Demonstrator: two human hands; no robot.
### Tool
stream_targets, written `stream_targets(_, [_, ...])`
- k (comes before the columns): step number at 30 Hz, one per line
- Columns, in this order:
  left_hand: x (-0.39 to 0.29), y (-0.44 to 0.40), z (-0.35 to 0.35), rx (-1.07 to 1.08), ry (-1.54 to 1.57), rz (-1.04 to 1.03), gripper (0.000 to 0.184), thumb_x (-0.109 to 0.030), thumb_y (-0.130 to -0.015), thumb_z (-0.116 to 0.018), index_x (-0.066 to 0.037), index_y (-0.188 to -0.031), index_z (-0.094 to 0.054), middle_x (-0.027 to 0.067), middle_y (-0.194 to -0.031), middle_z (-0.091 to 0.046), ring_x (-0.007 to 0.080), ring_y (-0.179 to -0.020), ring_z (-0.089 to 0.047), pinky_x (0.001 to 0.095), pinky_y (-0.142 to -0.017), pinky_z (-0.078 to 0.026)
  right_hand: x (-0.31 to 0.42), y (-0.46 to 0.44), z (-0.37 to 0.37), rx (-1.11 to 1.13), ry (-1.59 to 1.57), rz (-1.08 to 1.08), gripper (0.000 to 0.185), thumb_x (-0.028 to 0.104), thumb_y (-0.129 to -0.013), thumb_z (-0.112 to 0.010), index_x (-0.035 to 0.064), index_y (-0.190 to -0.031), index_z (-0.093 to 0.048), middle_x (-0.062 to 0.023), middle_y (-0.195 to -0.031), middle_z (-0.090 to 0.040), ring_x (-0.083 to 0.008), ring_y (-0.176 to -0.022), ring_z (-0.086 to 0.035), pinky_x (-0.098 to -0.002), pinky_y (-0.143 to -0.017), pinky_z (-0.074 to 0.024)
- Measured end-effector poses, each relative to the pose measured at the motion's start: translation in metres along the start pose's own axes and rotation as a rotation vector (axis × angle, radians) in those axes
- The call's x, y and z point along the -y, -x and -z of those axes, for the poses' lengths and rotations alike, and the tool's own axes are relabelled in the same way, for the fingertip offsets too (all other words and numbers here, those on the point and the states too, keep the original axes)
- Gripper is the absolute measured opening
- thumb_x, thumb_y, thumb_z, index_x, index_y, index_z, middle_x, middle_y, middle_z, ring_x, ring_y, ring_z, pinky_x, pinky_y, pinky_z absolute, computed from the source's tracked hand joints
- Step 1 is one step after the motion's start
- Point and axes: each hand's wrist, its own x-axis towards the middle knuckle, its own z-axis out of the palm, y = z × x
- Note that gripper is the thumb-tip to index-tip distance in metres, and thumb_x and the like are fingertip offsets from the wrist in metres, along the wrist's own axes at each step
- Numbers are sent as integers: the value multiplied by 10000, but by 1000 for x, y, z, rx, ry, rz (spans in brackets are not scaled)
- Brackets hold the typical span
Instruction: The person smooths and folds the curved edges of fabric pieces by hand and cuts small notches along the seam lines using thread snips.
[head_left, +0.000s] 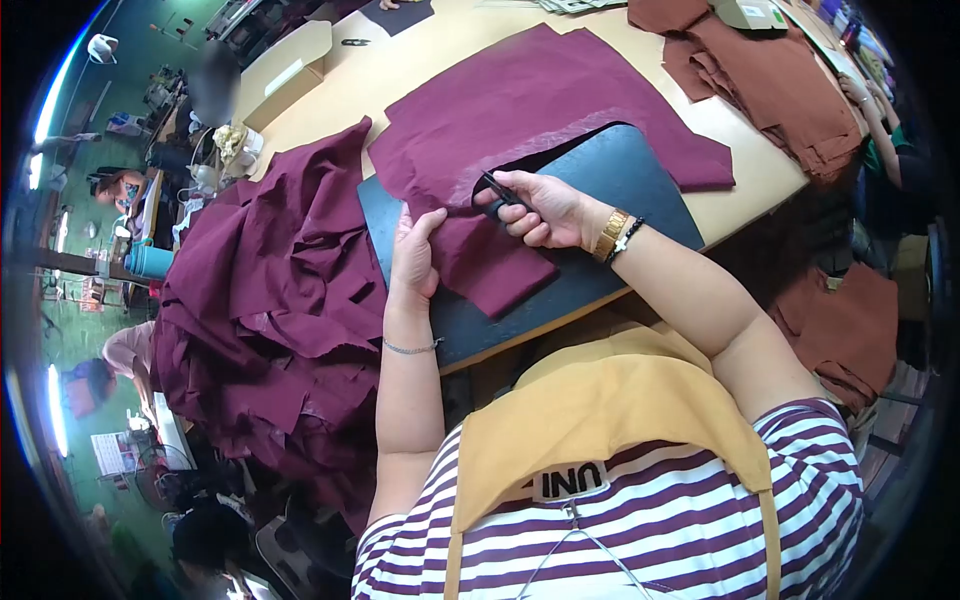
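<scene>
My left hand [413, 255] pinches the edge of a maroon fabric piece [490, 262] between thumb and fingers. Just to its right, my right hand [545, 208] is closed around small black thread snips [492, 188], whose tip points up and left at the cloth edge. The held cloth lies folded over a dark blue-grey board [640, 195] at the table's near edge. Beyond it, flat maroon panels [560, 85] spread across the table. Part of the snips is hidden by my fingers.
A large crumpled maroon heap [270, 250] hangs off the table's left side. Rust-brown fabric [770, 85] is stacked at the far right, with more brown cloth [845, 320] below. A cardboard box [285, 72] stands at the back left. Other people sit around the table [350, 90].
</scene>
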Motion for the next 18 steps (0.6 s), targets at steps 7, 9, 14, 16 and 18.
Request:
stream_targets(7, [-8,7,-11,36,-3,23,528,-12,-840,-579,-39,-1345,-427,101,-1235,-571,224,-1108,-581,342,-969,-465,-6,2,2,-37,97,93,348,407,-1017,-429,92,-1115,-543,73,-632,-358,-8,-474,-278,-130,-363,-222])
stream_targets(9, [-8,7,-11,29,4,3,505,-9,-840,-575,-47,-1328,-449,94,-1223,-581,221,-1094,-590,342,-964,-470,-7,6,0,-34,60,75,339,400,-1017,-436,90,-1102,-542,72,-631,-358,-5,-471,-278,-131,-358,-222])
stream_targets(14, [-10,10,-16,14,5,-7,484,-1,-843,-568,-52,-1313,-465,88,-1202,-592,215,-1076,-598,341,-956,-475,-1,4,-5,-31,29,17,317,384,-1017,-451,88,-1085,-540,70,-630,-364,-3,-469,-292,-132,-349,-220])
stream_targets(16, [-12,12,-19,6,-4,6,477,0,-844,-570,-51,-1307,-468,88,-1204,-591,213,-1075,-597,340,-954,-476,-3,-1,-1,-24,42,51,315,382,-1016,-453,87,-1087,-540,69,-633,-369,-6,-468,-297,-133,-349,-220])
stream_targets(18, [-12,12,-19,6,-2,8,471,2,-845,-572,-51,-1302,-472,86,-1205,-590,210,-1075,-596,339,-951,-477,-8,1,2,-32,64,91,309,384,-1018,-446,96,-1088,-530,67,-649,-363,-5,-481,-280,-136,-364,-221])
